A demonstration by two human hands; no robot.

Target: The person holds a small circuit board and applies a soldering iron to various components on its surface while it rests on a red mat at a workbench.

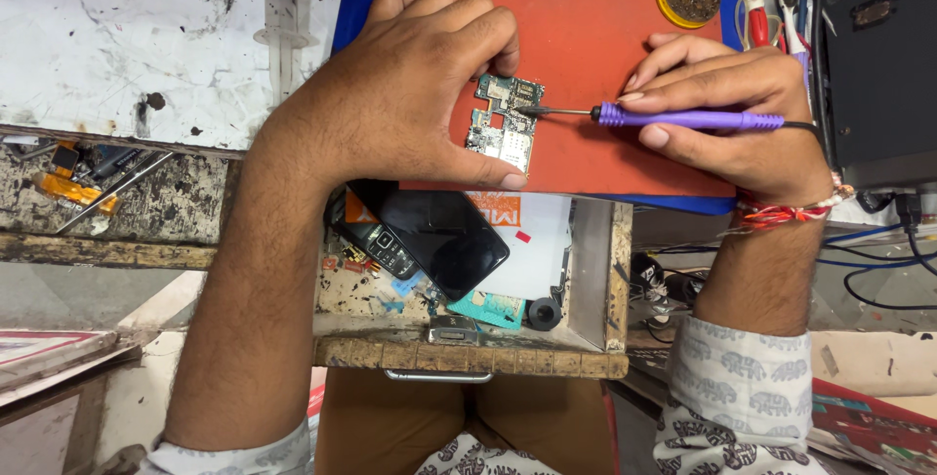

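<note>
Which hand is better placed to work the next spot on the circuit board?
Right, probably. The right hand holds the purple-handled iron, tip at the circuit board. The left hand pins the board on the red mat.

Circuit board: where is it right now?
In the head view the circuit board lies on the red mat, pinned by the left hand, with the purple soldering iron tip touching its right edge.
</note>
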